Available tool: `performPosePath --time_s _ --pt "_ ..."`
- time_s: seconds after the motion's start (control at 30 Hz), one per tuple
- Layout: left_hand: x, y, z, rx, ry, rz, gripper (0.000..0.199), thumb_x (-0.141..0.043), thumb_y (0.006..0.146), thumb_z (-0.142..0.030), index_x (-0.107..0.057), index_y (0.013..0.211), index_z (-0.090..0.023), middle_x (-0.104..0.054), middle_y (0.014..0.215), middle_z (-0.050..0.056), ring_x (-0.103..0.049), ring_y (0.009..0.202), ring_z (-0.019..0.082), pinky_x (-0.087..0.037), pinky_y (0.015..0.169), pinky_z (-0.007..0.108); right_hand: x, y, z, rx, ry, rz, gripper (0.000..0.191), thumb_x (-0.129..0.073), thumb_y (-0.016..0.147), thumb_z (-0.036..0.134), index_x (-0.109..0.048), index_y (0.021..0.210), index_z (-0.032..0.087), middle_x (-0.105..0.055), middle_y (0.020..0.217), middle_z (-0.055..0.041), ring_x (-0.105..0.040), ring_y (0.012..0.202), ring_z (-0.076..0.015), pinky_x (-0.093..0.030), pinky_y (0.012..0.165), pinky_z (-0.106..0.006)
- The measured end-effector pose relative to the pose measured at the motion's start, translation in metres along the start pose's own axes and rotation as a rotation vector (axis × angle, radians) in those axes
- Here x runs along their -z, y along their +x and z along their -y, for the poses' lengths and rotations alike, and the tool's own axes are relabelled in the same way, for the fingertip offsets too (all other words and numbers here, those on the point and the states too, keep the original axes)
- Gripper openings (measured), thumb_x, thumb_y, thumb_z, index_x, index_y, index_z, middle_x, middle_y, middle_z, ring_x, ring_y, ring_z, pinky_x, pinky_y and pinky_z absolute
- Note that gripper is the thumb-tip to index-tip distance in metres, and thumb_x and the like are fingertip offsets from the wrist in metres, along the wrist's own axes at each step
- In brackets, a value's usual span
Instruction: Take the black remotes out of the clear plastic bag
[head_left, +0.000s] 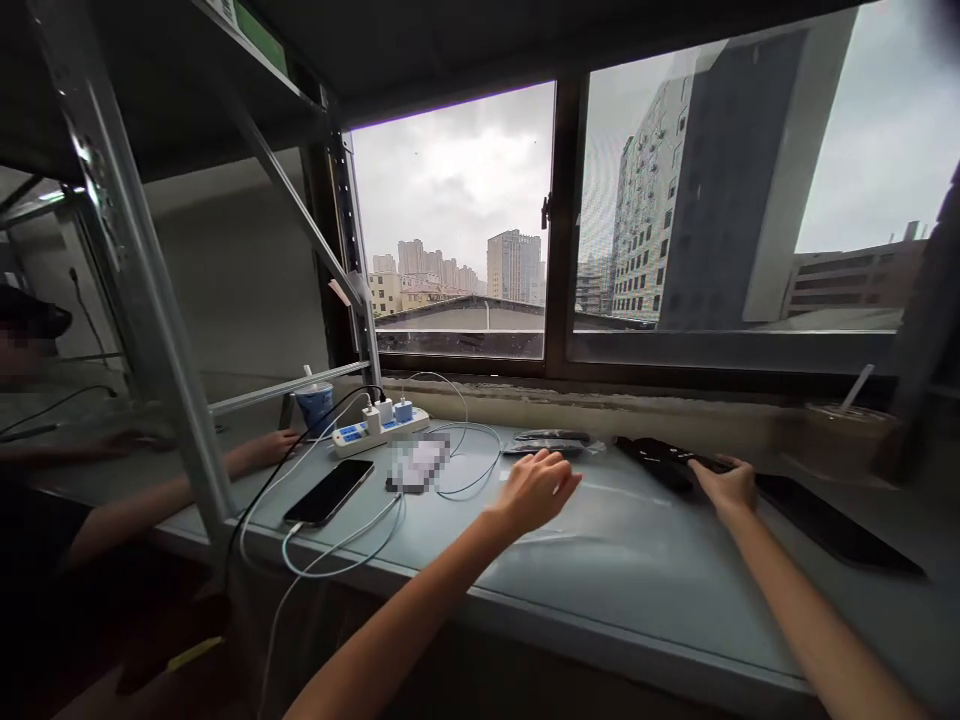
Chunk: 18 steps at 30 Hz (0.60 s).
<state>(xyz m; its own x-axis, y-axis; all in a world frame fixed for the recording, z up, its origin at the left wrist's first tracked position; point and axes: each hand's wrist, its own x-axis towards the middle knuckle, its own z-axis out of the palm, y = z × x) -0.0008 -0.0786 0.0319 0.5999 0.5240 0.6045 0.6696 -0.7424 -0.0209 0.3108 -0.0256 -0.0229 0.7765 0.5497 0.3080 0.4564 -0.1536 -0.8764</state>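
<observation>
My left hand [536, 490] is just above the tabletop, palm down with its fingers curled in. What it holds, if anything, is hidden. Beyond it lie black items in clear plastic wrapping [551, 442]. My right hand [726, 487] has its thumb and fingers closed on the edge of a flat black item [664, 458] with small white print, whose kind I cannot make out. A long flat black object [836, 525] lies to the right of that hand.
A power strip [381, 432] with chargers, a dark-screened phone [330, 492] and a blurred device [420, 462] with white cables are on the left. Cups with straws stand at both sides. A metal shelf post [161, 290] separates me from another person's arm [180, 490].
</observation>
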Motion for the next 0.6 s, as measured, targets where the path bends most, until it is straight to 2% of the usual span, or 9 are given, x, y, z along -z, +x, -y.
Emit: performPosePath --time_s 0.1,0.2,0.3,0.37,0.43,0.5,0.6 --pt "-0.011 -0.011 -0.002 0.132 0.081 0.094 0.018 -0.047 0.085 -0.031 -0.053 0.073 -0.020 -0.059 0.082 0.005 -0.055 0.084 0.020 -0.040 0.076 0.034 0.006 -0.007 -0.008 0.075 -0.197 0.008 0.049 -0.062 0.064 0.036 -0.052 0.106 0.013 -0.056 0.107 -0.0213 -0.054 0.099 -0.0352 -0.045 0.078 -0.045" --pt "-0.022 -0.017 0.005 0.219 0.078 0.085 0.011 -0.052 0.083 -0.029 -0.054 0.077 -0.019 -0.059 0.084 0.006 -0.054 0.088 0.023 -0.039 0.079 0.037 0.012 -0.014 -0.013 0.133 -0.298 0.062 0.050 -0.059 0.067 0.044 -0.055 0.107 0.014 -0.060 0.102 -0.0195 -0.055 0.097 -0.0353 -0.043 0.078 -0.047" --pt "-0.019 -0.017 0.003 0.269 0.049 0.058 0.017 -0.049 0.085 -0.035 -0.055 0.090 -0.020 -0.060 0.091 0.006 -0.054 0.090 0.022 -0.038 0.082 0.039 0.020 -0.022 -0.012 0.144 -0.426 0.108 0.045 -0.055 0.071 0.045 -0.059 0.104 0.014 -0.061 0.103 -0.0194 -0.054 0.099 -0.0367 -0.039 0.081 -0.050" --pt "-0.007 -0.020 -0.013 0.272 0.015 0.024 0.022 -0.041 0.088 -0.037 -0.054 0.097 -0.021 -0.060 0.098 0.005 -0.053 0.094 0.021 -0.037 0.085 0.040 0.027 -0.032 -0.006 0.173 -0.470 0.098 0.041 -0.052 0.074 0.041 -0.060 0.104 0.015 -0.060 0.107 -0.0186 -0.051 0.102 -0.0363 -0.036 0.083 -0.050" --pt "0.010 -0.033 -0.039 0.267 -0.089 -0.056 0.023 -0.035 0.090 -0.035 -0.054 0.098 -0.023 -0.060 0.100 0.004 -0.053 0.095 0.020 -0.037 0.087 0.039 0.035 -0.046 0.004 0.199 -0.492 0.006 0.040 -0.052 0.075 0.035 -0.059 0.108 0.014 -0.059 0.109 -0.0182 -0.048 0.105 -0.0354 -0.035 0.083 -0.049" --pt "0.027 -0.058 -0.069 0.202 -0.243 -0.150 0.026 -0.030 0.092 -0.032 -0.055 0.097 -0.026 -0.061 0.099 0.002 -0.053 0.094 0.017 -0.039 0.086 0.036 0.045 -0.063 0.017 0.264 -0.474 -0.100 0.041 -0.048 0.077 0.030 -0.055 0.114 0.014 -0.059 0.109 -0.0169 -0.047 0.106 -0.0330 -0.037 0.081 -0.045" --pt "0.037 -0.104 -0.098 0.105 -0.204 -0.217 0.025 -0.034 0.090 -0.034 -0.056 0.100 -0.028 -0.058 0.107 0.005 -0.051 0.099 0.019 -0.042 0.086 0.039 0.069 -0.093 0.042 0.434 -0.366 -0.183 0.032 -0.046 0.078 0.027 -0.058 0.106 0.018 -0.059 0.110 -0.0113 -0.047 0.104 -0.0291 -0.039 0.079 -0.041"
